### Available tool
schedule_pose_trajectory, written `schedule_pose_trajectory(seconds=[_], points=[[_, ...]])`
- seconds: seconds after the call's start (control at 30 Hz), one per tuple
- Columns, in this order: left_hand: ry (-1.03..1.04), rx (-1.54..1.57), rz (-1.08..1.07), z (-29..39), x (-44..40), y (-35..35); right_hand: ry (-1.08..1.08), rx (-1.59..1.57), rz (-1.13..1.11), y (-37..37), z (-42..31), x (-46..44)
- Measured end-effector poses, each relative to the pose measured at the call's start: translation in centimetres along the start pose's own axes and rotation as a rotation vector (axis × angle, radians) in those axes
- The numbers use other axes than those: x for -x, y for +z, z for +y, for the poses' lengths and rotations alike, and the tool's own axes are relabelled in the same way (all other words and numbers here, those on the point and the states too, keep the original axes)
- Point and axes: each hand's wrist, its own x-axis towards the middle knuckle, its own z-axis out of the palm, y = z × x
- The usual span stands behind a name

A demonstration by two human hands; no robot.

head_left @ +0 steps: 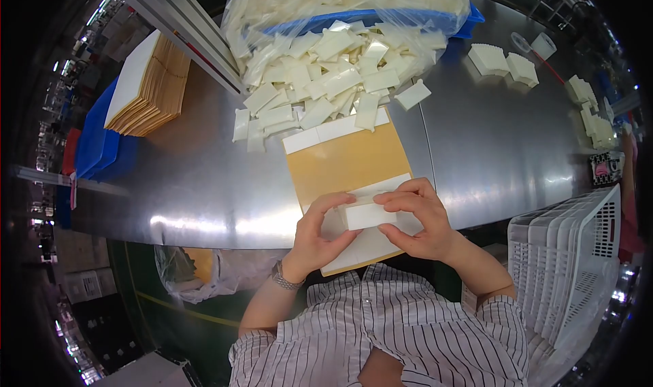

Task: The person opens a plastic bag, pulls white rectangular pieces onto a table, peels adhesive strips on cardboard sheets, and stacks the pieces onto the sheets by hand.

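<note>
Between my two hands is a small white rectangular piece with a smooth bright face (371,216). My left hand (321,232) pinches its left end with thumb and fingers. At the other end, my right hand (420,220) grips it the same way. Under them lies a yellow-brown backing sheet (347,161) with white strips at its top and lower part, overhanging the table's near edge. Past the sheet spreads a heap of cream-white flat plastic pieces (326,81), a few resting on the sheet's far edge.
The heap spills from a clear plastic bag (286,6) in a blue tray (473,21). A stack of backing sheets (153,84) stands left, beside a metal post (180,30). White pieces (488,59) are grouped right on the metal table (490,149). White baskets (564,258) stand lower right.
</note>
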Motion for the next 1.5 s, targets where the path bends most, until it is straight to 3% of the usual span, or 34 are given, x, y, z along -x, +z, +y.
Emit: schedule_pose_trajectory(seconds=[0.73, 1.0, 1.13, 1.23, 1.3, 1.4, 1.43, 1.5], points=[[0.151, -0.094, -0.022, 0.6, -0.7, -0.3, -0.064, 0.132, -0.054, -0.1, 0.5, -0.2], [0.172, -0.076, -0.079, 0.0, -0.5, -0.4, 0.221, -0.125, -0.057, -0.2, 2.3, 0.8], [0.123, -0.034, -0.143, -0.2, -0.4, -0.4, 0.083, -0.093, -0.081, -0.2, 3.4, 0.7], [0.111, 0.0, -0.144, -0.2, -0.3, -0.6, 0.046, -0.073, -0.157, -0.9, 4.2, -0.5], [0.003, 0.05, -0.187, -0.1, -0.2, -0.8, 0.202, -0.282, -0.307, -1.3, 6.1, -2.1], [0.054, 0.048, -0.187, -0.3, -0.6, -0.5, 0.209, -0.18, -0.342, 0.7, 8.1, -6.2], [0.056, 0.043, -0.183, -0.2, -0.6, -0.5, 0.203, -0.181, -0.344, 2.0, 9.0, -7.6], [0.025, 0.049, -0.21, -0.1, -0.6, -0.6, -0.151, 0.067, -0.213, 5.4, 10.7, -10.1]])
